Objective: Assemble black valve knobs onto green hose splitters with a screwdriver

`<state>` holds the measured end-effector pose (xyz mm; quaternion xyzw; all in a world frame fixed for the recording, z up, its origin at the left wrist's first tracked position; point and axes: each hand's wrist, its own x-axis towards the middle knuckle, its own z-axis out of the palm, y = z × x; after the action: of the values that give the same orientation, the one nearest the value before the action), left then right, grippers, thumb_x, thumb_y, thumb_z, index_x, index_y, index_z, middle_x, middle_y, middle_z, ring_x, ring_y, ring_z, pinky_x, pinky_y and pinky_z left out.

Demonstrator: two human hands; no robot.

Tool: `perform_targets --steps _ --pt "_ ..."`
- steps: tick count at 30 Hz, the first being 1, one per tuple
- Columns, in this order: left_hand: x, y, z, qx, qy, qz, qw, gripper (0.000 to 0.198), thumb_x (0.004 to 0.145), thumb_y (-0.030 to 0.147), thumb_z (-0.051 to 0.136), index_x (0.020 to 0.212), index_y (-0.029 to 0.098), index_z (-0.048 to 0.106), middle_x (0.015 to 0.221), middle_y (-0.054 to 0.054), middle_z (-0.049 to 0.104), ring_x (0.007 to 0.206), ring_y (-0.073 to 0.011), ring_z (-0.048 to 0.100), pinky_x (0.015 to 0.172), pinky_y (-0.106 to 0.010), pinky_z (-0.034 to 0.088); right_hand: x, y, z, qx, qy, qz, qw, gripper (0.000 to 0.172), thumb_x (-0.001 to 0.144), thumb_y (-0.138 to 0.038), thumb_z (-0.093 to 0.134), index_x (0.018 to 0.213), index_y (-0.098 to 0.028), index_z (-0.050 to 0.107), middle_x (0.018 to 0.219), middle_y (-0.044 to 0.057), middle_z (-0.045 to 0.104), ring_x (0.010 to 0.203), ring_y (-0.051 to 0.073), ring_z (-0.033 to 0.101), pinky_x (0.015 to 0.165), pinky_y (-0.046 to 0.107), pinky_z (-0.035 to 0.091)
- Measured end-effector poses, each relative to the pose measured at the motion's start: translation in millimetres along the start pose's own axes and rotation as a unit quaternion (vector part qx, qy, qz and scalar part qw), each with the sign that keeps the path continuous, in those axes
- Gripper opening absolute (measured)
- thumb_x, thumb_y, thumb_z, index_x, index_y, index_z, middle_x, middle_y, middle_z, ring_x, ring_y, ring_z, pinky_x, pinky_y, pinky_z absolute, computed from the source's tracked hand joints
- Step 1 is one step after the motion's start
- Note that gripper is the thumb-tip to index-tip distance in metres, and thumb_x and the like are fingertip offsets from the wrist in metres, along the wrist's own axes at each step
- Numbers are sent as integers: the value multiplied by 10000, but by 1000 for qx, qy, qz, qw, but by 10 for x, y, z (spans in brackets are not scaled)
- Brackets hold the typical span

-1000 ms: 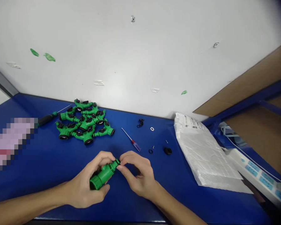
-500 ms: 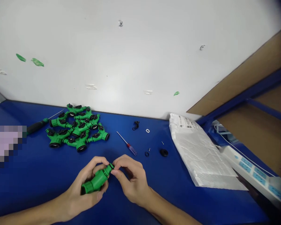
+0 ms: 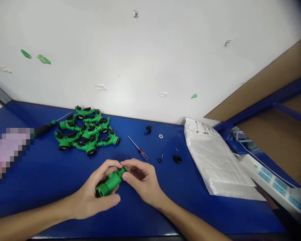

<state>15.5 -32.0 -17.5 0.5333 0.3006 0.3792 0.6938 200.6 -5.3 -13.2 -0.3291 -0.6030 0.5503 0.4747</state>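
Observation:
A green plastic hose connector [image 3: 111, 183] lies tilted across my left hand [image 3: 89, 195], whose fingers and thumb curl round its wide body. With thumb and forefinger, my right hand [image 3: 145, 182] pinches the connector's narrow, ridged end. Whether a small ring sits between those fingertips is hidden. Beyond my hands lie a small red-and-clear-handled screwdriver [image 3: 143, 154], a black O-ring [image 3: 160, 160] and a tiny screw [image 3: 162, 155]. A black round part [image 3: 177, 159] rests further right, with a second screw [image 3: 176, 149] above it.
Several green Y-shaped hose splitters [image 3: 89, 135] are heaped at back left, beside a larger dark-handled screwdriver [image 3: 43, 128]. Small black pieces [image 3: 148, 130] and a white ring [image 3: 161, 136] lie towards the wall. A white padded mailer [image 3: 215, 150] and a power strip [image 3: 271, 179] occupy the right.
Both hands have shifted slightly right and up in view with the connector. My right thumb now presses further over its narrow end. The whole scene has shifted slightly as the head moved.

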Motion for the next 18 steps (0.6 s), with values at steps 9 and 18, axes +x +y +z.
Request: perform_targets --steps 9,18 --pt "170 75 -163 -53 141 -20 988 370 886 464 599 1149 203 588 1124 -118 639 1006 -261 622 791 -363 533 132 -79 -304 15 19 -41 999 119 857 -271 688 957 -206 686 913 39 679 681 115 624 665 269 554" --pt "187 84 -109 -25 104 -1 994 291 824 375 705 981 150 608 808 -56 683 661 -195 684 540 -308 593 188 -134 -425 -161 -12 -56 985 132 880 -273 642 966 -183 685 1026 79 687 843 159 655 739 293 549"
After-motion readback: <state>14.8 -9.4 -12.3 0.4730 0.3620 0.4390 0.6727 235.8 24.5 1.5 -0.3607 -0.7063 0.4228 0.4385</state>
